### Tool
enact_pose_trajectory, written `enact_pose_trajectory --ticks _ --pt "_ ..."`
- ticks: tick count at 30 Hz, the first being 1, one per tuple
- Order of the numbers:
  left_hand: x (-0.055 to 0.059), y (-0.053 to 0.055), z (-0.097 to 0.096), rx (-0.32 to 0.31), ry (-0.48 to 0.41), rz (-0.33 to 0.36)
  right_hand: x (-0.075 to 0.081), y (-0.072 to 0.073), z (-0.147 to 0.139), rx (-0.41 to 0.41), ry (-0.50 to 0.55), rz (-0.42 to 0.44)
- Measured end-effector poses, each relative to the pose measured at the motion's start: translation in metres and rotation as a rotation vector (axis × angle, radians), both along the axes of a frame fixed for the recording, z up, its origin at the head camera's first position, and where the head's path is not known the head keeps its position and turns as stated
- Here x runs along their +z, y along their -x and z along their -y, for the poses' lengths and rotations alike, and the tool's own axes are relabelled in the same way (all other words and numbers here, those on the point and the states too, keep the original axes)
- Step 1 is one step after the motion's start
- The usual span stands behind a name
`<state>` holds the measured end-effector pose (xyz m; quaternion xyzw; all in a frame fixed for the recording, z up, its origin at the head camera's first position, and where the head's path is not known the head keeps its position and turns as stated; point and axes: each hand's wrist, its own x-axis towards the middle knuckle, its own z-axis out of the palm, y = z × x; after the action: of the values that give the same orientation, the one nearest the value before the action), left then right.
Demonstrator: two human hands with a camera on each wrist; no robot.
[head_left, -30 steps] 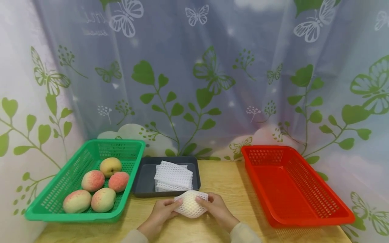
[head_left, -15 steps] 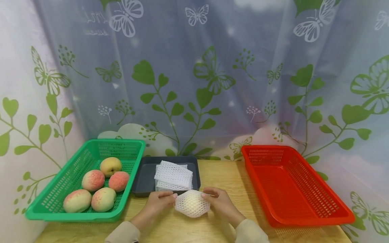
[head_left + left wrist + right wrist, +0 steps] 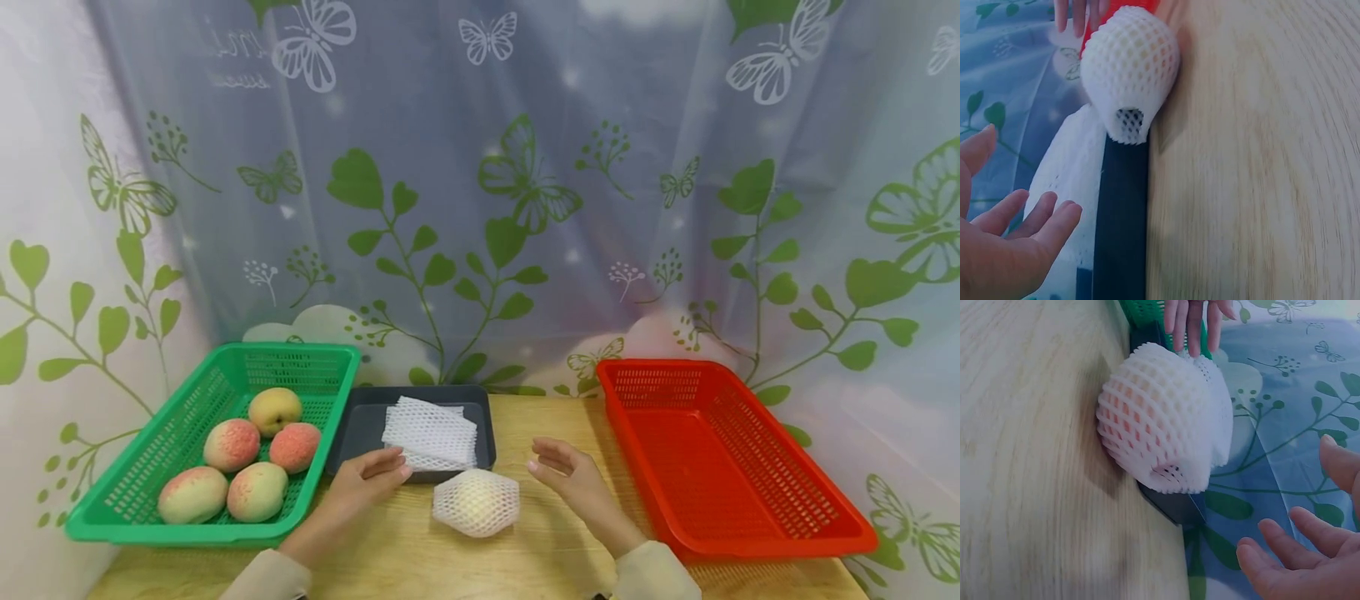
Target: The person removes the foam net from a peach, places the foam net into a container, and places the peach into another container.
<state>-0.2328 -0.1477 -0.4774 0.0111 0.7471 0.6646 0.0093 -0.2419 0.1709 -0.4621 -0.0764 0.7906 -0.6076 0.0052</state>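
A peach in a white foam net sleeve rests on the wooden table in front of the dark tray, the net covering it and narrowing at both ends. In the right wrist view, pinkish skin shows through the mesh of the wrapped peach. My left hand is off to its left, near the tray's front edge, fingers relaxed and holding nothing. On the other side my right hand hovers apart from the fruit, its fingers also loose. Both wrist views show a gap between each hand and the wrapped peach.
A green basket with several unwrapped peaches stands at the left. The dark tray behind holds a pile of flat white foam nets. To the right is a red basket. A printed curtain hangs behind the table.
Both hands held the net's ends a second ago. They have let go and moved apart, left hand to the left, right hand to the right. The wrapped peach stays on the table.
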Motion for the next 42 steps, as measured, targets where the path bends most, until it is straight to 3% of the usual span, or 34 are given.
enact_pose_trajectory --ticks 11,21,36,42 --pt "0.003 -0.009 0.02 0.003 0.002 0.011 0.009 -0.008 -0.021 -0.025 -0.033 -0.034" --pt "0.003 -0.012 0.023 -0.002 0.019 0.018 0.01 -0.01 -0.031 -0.036 -0.06 -0.017" --pt "-0.002 -0.008 0.011 -0.032 0.006 0.003 0.004 -0.006 -0.021 -0.004 -0.013 -0.018" --pt "-0.008 -0.007 -0.006 -0.096 0.018 -0.031 -0.004 -0.003 -0.003 0.026 -0.024 -0.023"
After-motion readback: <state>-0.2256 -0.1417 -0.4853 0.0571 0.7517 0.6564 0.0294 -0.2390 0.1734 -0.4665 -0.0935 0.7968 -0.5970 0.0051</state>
